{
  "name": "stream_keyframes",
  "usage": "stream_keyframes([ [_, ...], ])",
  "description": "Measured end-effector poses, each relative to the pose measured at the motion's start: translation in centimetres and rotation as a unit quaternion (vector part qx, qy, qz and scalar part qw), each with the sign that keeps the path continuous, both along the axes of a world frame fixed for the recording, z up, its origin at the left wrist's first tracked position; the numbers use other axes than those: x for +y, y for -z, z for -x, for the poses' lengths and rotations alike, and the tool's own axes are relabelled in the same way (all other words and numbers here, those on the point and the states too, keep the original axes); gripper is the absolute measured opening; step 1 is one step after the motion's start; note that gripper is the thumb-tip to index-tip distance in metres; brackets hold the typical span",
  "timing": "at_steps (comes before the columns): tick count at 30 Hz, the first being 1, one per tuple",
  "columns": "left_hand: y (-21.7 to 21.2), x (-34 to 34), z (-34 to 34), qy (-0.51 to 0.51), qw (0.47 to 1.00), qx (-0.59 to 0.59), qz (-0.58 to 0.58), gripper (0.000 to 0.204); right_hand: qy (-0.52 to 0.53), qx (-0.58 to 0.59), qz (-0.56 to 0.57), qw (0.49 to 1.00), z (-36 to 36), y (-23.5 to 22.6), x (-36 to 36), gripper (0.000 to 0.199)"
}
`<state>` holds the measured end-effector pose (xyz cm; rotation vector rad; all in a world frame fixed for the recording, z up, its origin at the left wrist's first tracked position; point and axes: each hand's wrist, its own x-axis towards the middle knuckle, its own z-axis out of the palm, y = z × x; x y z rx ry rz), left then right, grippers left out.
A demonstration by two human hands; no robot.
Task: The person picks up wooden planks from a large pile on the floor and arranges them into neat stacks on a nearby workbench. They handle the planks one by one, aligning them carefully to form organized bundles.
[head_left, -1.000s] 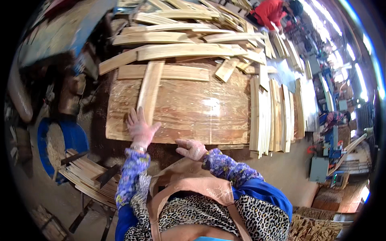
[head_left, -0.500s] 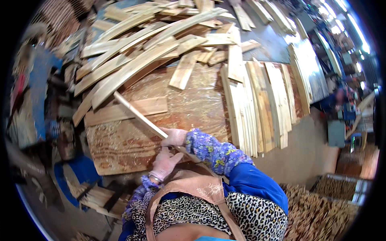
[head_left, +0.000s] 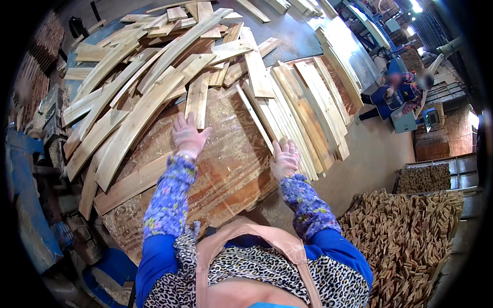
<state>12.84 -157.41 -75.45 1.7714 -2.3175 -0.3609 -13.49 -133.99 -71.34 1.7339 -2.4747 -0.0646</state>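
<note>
The left hand (head_left: 189, 136) is spread flat, fingers fanned and pointing away, with the fingertips at the near end of a short plank (head_left: 197, 98) that lies lengthwise on the bench (head_left: 226, 169); whether it presses on the plank or only hovers over it I cannot tell. The right hand (head_left: 284, 158) is also spread, palm down, its fingers resting at the near end of a thin strip (head_left: 255, 119) that runs away and to the left across the bench. Both hands wear thin pale gloves, and neither is closed round anything. Between the two hands the bench top shows as a broad sheet of reddish, rough-grained wood. Just right of the right hand a stack of long planks (head_left: 303, 110) lies side by side, reaching to the bench's right edge. Left of and beyond the left hand a loose heap of pale curved boards (head_left: 128, 102) is piled crosswise, spilling toward the far left. On the near left a single long board (head_left: 131, 186) lies slantwise on the bench. At the near right, off the bench, stands a pile of small wood blocks (head_left: 411, 241). Far right, well apart, another person (head_left: 398, 92) in blue is at a machine.
</note>
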Motion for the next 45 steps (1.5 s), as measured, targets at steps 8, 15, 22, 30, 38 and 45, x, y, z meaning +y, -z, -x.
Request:
stream_keyframes([
  [8, -1.9, -4.1, 2.3, -0.057, 0.992, -0.026, -0.113, 0.091, -0.003, -0.018, 0.068, 0.997, 1.8, 1.2, -1.6, 0.076],
  [15, -1.2, 8.1, -0.2, -0.031, 0.915, 0.271, -0.299, 0.095, -0.049, -0.132, 0.213, 0.967, -0.8, 1.7, -1.3, 0.069],
  [22, -3.9, 13.8, 0.1, -0.005, 0.691, 0.59, -0.418, 0.081, 0.216, -0.882, -0.119, 0.401, -7.9, 5.6, -9.6, 0.05],
  [30, -8.8, 16.0, 1.7, 0.04, 0.832, 0.348, -0.431, 0.093, 0.212, -0.972, -0.052, 0.081, -7.9, 7.4, -11.3, 0.065],
  [38, -1.4, 0.8, -19.4, -0.037, 0.976, -0.172, 0.13, 0.101, 0.33, -0.809, -0.084, 0.479, -4.1, -1.4, -3.1, 0.068],
  [45, 0.0, -5.7, -28.0, 0.031, 0.99, -0.124, 0.055, 0.089, 0.277, -0.59, 0.041, 0.757, -3.3, -2.3, 6.0, 0.037],
])
